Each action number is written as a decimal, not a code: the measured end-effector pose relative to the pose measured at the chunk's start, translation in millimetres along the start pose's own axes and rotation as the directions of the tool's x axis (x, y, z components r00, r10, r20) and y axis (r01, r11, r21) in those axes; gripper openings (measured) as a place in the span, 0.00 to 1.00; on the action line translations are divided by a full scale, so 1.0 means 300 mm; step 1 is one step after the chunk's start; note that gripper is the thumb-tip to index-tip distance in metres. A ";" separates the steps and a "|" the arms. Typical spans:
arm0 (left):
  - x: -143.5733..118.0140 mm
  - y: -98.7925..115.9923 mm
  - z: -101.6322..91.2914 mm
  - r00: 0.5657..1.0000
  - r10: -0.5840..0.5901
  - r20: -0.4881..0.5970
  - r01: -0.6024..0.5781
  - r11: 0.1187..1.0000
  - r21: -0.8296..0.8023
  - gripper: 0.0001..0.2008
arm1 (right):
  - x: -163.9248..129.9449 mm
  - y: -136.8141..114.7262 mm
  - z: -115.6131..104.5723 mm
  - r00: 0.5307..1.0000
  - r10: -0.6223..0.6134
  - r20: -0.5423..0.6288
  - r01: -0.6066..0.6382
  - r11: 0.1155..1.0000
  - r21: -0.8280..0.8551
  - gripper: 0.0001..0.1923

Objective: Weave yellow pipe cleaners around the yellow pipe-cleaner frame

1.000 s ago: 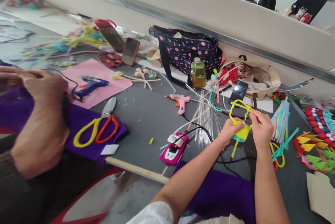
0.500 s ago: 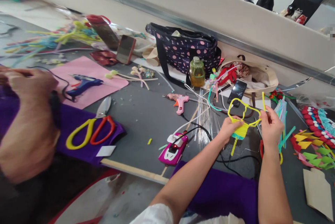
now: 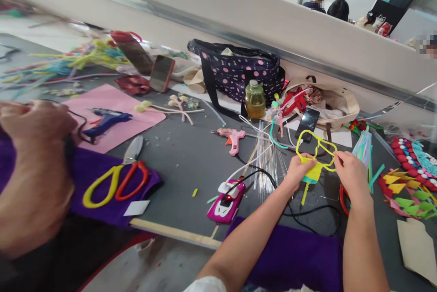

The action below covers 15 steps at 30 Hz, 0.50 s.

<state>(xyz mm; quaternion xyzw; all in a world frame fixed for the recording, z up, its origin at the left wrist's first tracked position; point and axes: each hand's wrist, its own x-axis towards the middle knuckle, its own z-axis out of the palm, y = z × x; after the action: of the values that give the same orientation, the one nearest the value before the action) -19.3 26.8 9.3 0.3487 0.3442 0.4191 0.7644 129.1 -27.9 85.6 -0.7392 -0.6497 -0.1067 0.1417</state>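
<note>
Pinching a yellow pipe cleaner shape (image 3: 316,151) from both sides, the left hand (image 3: 298,171) keeps a closed grip on its lower left part while the right hand (image 3: 350,171) nips the right loop between fingertips. The shape is held just above the grey worktop (image 3: 184,155), over a bundle of thin wires (image 3: 268,160). A pink glue gun (image 3: 232,138) lies near, a phone (image 3: 308,121) just behind. At far left, another person's hand (image 3: 32,169) rests near scissors (image 3: 116,178) on purple cloth (image 3: 102,164).

A shared craft workshop: the grey surface (image 3: 191,155) is strewn with glue guns (image 3: 232,138), scissors (image 3: 116,180), pipe cleaners (image 3: 365,151) and felt (image 3: 112,116); bags (image 3: 239,73) sit along the centre wall.
</note>
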 end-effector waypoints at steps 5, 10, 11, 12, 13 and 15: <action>-0.015 0.010 0.011 0.997 -0.025 0.075 0.024 1.000 0.017 0.11 | 0.035 -0.014 0.031 0.996 0.055 -0.065 -0.049 0.994 0.102 0.16; -0.022 0.019 0.015 0.993 -0.048 0.104 0.046 0.999 0.015 0.12 | 0.050 -0.052 0.038 0.954 0.106 -0.281 -0.028 0.963 0.268 0.22; -0.022 0.022 0.014 0.994 -0.055 0.096 0.056 0.998 -0.003 0.13 | 0.044 -0.058 0.034 0.934 0.129 -0.332 -0.022 0.952 0.307 0.22; -0.022 0.025 0.012 0.995 -0.062 0.084 0.064 0.997 -0.030 0.13 | 0.035 -0.061 0.030 0.910 0.164 -0.382 -0.020 0.935 0.355 0.21; -0.022 0.028 0.010 0.995 -0.066 0.074 0.071 0.995 -0.064 0.13 | 0.022 -0.061 0.027 0.879 0.219 -0.424 -0.027 0.910 0.414 0.21; -0.021 0.036 0.006 0.996 -0.071 0.062 0.079 0.988 -0.130 0.14 | -0.007 -0.048 0.032 0.805 0.377 -0.458 -0.068 0.825 0.561 0.21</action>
<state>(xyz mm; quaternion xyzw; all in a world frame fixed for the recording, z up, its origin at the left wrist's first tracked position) -24.8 25.1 20.8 0.2960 0.3067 0.4017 0.8105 114.3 -24.8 77.1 -0.6840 -0.4898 -0.1173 0.5277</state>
